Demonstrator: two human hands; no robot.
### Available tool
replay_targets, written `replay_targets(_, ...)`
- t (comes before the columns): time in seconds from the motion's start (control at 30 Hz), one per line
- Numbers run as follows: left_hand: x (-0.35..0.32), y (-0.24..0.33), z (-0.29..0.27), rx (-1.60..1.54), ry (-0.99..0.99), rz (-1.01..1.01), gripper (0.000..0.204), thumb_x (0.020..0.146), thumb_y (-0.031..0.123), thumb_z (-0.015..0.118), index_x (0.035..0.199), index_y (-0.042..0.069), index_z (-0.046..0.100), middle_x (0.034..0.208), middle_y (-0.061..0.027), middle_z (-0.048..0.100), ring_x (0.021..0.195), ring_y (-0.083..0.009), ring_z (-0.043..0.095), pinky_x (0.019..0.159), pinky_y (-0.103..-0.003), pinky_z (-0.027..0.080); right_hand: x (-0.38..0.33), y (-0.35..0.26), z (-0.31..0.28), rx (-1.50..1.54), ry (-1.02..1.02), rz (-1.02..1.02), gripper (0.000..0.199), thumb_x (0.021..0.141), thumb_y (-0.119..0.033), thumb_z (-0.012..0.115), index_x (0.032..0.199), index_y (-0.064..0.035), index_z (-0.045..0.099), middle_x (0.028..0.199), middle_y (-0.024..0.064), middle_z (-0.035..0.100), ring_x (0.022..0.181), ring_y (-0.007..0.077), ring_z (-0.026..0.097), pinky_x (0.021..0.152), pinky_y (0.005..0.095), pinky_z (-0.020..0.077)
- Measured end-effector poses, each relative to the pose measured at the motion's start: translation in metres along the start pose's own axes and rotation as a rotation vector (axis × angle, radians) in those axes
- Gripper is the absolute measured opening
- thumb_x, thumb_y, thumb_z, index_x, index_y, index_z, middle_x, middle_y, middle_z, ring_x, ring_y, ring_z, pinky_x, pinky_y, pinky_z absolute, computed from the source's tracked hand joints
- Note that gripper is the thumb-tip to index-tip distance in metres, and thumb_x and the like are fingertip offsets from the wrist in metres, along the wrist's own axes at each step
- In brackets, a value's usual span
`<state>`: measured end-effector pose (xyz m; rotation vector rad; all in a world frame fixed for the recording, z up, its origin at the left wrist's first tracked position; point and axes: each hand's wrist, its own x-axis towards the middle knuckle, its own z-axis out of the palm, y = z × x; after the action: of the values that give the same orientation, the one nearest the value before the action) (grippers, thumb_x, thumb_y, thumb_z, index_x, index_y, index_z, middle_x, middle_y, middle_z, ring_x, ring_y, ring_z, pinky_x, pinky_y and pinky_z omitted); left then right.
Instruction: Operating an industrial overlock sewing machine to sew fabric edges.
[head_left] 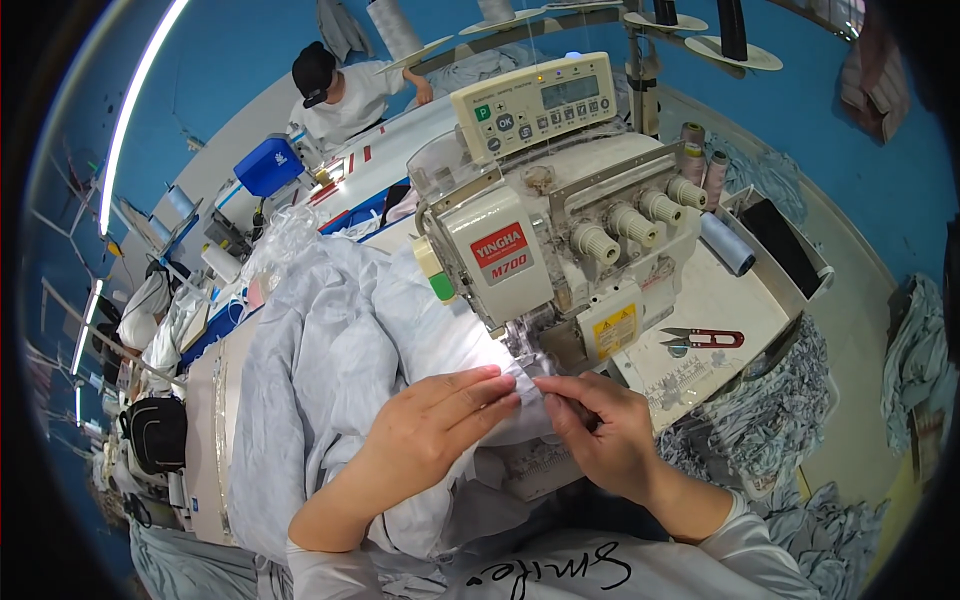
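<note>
Pale grey-white fabric (320,340) lies in loose folds over the table, its edge running up to the lit needle area of a cream overlock sewing machine (510,260). My left hand (430,425) rests on the cloth with fingers stretched out together, their tips just in front of the presser foot. Close beside them, my right hand (605,430) pinches the edge of the same fabric between thumb and forefinger. The fingertips of both hands nearly meet. What lies under my left palm is hidden.
Red-handled thread snips (705,338) lie on the machine bed to the right, near a blue-grey thread cone (727,243) and an open tray (770,240). Fabric heaps (770,410) hang beyond. Across the table, a person in a black cap (345,95) sits by a blue machine (268,166).
</note>
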<state>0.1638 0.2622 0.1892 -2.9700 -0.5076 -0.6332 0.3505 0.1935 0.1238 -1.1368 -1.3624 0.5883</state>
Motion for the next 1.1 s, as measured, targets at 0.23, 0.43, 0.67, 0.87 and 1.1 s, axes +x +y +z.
replay_targets(0.23,0.006,-0.011,-0.002,-0.006,-0.014,-0.091,0.032,0.072,0.003,0.053,0.102,0.005,0.065,0.108,-0.0077,0.064,0.101,-0.0239,0.061,0.081,-0.033,0.05,-0.028,0.006,0.013,-0.407,0.105,-0.553,0.032,0.075,-0.015,0.071,0.105,-0.0083,0.063,0.077,0.0033,0.056,0.057,0.0184,0.055,0.049,0.0283,0.0458)
replay_targets(0.43,0.005,-0.024,0.002,0.084,0.01,-0.205,0.03,0.074,0.001,0.055,0.103,0.002,0.063,0.107,-0.0103,0.063,0.101,-0.0275,0.059,0.082,-0.036,0.049,-0.056,0.01,0.062,-0.41,-0.246,-0.478,0.028,0.073,-0.023,0.068,0.095,-0.0076,0.062,0.087,0.0061,0.056,0.077,0.0182,0.058,0.065,0.0292,0.049)
replay_targets(0.67,-0.019,-0.02,-0.027,0.015,-0.004,-0.436,0.027,0.075,0.008,0.066,0.101,0.002,0.065,0.107,-0.01,0.064,0.094,-0.0288,0.06,0.08,-0.036,0.049,-0.079,0.016,-0.012,-0.467,-0.787,-0.227,0.019,0.069,-0.011,0.061,0.087,-0.0029,0.06,0.081,0.0101,0.054,0.079,0.0287,0.06,0.065,0.0366,0.051)
replay_targets(0.87,-0.029,-0.02,-0.03,-0.188,-0.004,-0.397,0.023,0.073,0.007,0.069,0.096,0.004,0.066,0.102,-0.0088,0.065,0.091,-0.0283,0.059,0.079,-0.036,0.048,-0.09,-0.007,-0.037,-0.466,0.06,-0.091,0.035,0.073,-0.027,0.071,0.099,-0.0059,0.061,0.097,0.013,0.056,0.086,0.0304,0.055,0.076,0.0366,0.0445)
replay_targets(1.1,-0.037,-0.032,-0.018,-0.182,0.068,-0.433,0.014,0.072,0.009,0.071,0.077,0.004,0.059,0.098,-0.0088,0.063,0.086,-0.0261,0.061,0.073,-0.034,0.05,-0.08,0.028,0.013,-0.536,-0.299,-0.187,0.027,0.076,-0.027,0.069,0.092,-0.0069,0.06,0.094,0.0102,0.058,0.087,0.0297,0.055,0.082,0.0359,0.042)
